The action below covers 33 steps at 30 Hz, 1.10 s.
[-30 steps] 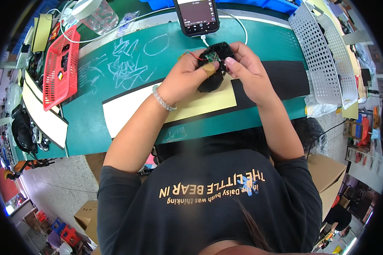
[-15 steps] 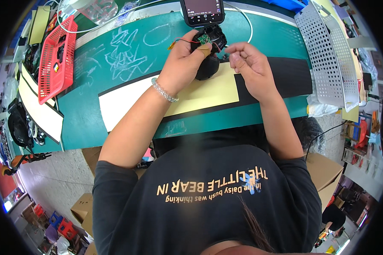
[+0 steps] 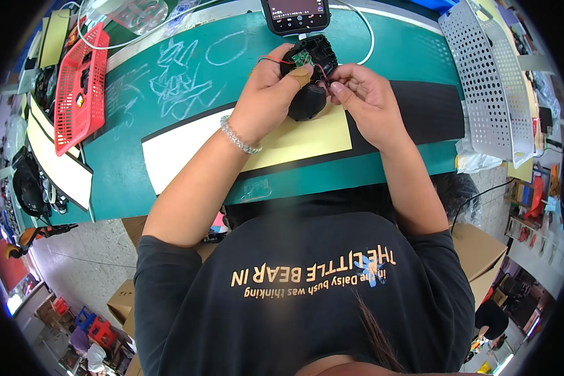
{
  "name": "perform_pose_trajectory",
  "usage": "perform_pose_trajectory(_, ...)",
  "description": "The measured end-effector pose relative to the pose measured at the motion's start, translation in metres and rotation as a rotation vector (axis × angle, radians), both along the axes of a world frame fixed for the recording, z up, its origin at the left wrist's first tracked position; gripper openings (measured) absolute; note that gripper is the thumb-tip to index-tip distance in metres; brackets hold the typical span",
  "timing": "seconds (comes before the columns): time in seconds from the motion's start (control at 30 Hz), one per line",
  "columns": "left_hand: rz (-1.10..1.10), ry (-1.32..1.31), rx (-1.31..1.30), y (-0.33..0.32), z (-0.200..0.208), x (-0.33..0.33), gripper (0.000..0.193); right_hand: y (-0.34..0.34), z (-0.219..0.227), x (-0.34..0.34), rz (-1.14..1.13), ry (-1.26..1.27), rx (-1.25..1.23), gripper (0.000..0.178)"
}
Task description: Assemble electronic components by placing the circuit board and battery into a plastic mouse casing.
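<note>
My left hand is closed around a black plastic housing, its thumb, with a tan wrap on it, pressing beside a small green circuit board. Red and dark thin wires run from the board; one red wire loops out to the left. Below the housing hangs a rounded black part, which looks joined to it. My right hand meets the housing's right side, thumb and forefinger pinched at the end of a wire there. What exactly sits between those fingertips is too small to make out.
A phone stands behind the housing, with a white cable beside it. Under my hands lie yellow sheet and black strip on the green table. Red basket stands left, grey perforated basket right.
My right hand has moved slightly left to the housing and its fingers have closed at the wire there. My left hand keeps its hold on the housing.
</note>
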<state>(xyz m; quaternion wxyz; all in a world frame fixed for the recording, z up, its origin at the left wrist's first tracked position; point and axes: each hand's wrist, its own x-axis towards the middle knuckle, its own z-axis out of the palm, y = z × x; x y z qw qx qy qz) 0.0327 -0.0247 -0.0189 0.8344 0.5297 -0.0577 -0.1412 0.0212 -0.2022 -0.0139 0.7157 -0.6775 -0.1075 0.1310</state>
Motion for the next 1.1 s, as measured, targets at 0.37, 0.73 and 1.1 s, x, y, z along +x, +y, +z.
perform_pose_trajectory(0.37,-0.008,-0.161,0.23,-0.001,0.0,-0.006,0.025,0.0,0.001,-0.004,-0.219,-0.402,-0.256,0.007)
perform_pose_trajectory(0.73,-0.117,-0.199,0.261,-0.004,0.005,-0.013,0.026,-0.001,0.0,-0.004,-0.293,-0.34,-0.103,0.01)
perform_pose_trajectory(1.1,-0.134,-0.201,0.339,-0.004,0.008,-0.016,0.029,-0.002,0.006,-0.003,-0.27,-0.25,-0.074,0.008)
